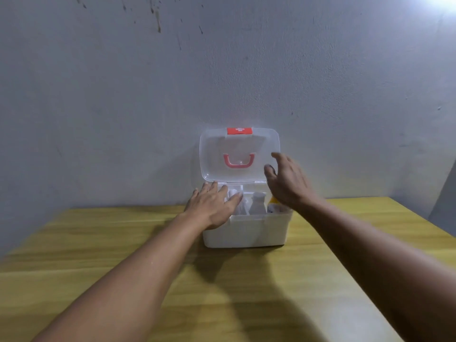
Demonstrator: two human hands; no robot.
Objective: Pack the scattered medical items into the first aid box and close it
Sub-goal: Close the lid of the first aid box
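A white first aid box (246,233) stands at the far middle of the table. Its clear lid (214,154), with a red handle (238,161) and a red latch (239,131), stands upright against the wall. Inside I see a white bottle (257,206), other white items and something yellow (273,200) at the right. My left hand (212,208) lies flat over the box's left side, fingers apart, holding nothing. My right hand (287,181) hovers over the box's right side near the lid's right edge, fingers spread and empty.
The yellow wooden table (148,243) runs up to a grey wall (123,95). Its right edge slants off at the far right. A bright light glares in the top right corner.
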